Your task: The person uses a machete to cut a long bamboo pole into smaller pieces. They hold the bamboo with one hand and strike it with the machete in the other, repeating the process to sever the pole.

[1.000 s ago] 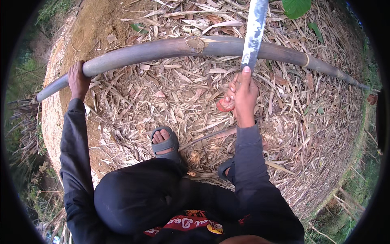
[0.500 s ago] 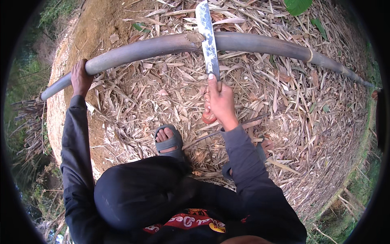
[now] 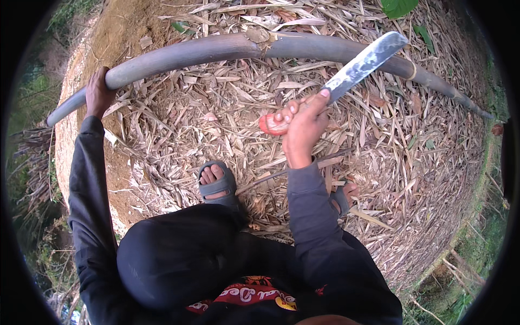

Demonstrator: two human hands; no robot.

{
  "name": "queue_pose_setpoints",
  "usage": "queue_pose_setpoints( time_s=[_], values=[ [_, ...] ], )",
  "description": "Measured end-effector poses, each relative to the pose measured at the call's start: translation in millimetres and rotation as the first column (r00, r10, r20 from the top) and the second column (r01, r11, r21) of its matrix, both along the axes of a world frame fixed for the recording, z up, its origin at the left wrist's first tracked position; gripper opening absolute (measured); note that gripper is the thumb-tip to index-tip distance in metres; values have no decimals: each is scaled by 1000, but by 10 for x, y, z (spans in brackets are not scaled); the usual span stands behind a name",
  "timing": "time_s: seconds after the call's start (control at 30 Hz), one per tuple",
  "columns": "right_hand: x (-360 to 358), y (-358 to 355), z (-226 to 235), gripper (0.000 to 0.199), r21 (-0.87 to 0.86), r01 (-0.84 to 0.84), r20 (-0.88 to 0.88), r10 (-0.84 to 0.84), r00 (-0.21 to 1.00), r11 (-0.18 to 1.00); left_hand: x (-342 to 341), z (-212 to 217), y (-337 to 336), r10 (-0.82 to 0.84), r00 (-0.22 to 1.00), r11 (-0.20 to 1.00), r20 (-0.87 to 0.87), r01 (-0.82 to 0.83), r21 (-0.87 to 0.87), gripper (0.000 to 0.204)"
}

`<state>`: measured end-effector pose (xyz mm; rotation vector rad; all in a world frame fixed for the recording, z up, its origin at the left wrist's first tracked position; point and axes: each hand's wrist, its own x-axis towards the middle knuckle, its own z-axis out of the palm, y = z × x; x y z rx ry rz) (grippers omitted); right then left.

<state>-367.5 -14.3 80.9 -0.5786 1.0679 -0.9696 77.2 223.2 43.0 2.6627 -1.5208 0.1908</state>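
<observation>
A long, thick bamboo pole (image 3: 211,51) runs from left to right across the far side of the view. Near its middle, at a joint, there is a cut mark (image 3: 265,42) with pale wood showing. My left hand (image 3: 99,93) grips the pole toward its left end, with the fingers over the far side. In my right hand (image 3: 306,122) is a machete (image 3: 365,64), held by its reddish wooden handle, thumb along the top. The blade slants up to the right, and its tip overlaps the pole in view; I cannot tell whether they touch.
Dry bamboo leaves (image 3: 216,124) cover the ground, with bare brown soil (image 3: 127,38) at the left. My sandalled feet (image 3: 216,181) stand on the litter. A thin stick (image 3: 271,176) lies between them. Green leaves (image 3: 398,7) show at the far right.
The machete has come off the pole's cut and swung from upright to slanting right. A pale nick now shows at the joint. My left hand still holds the pole.
</observation>
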Motion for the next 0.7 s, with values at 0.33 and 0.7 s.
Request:
queue_pose_setpoints(
  time_s=[0.33, 0.7],
  values=[
    [-8, -79, -74, 50, -36, -26, 60, 28, 998, 999, 55, -9, 5, -10, 1000, 999, -28, 12, 40, 42],
    [-97, -111, -69, 45, 102, -529, -166, 539, 826, 842, -27, -31, 19, 22, 1000, 1000, 11, -22, 11, 43]
  ],
)
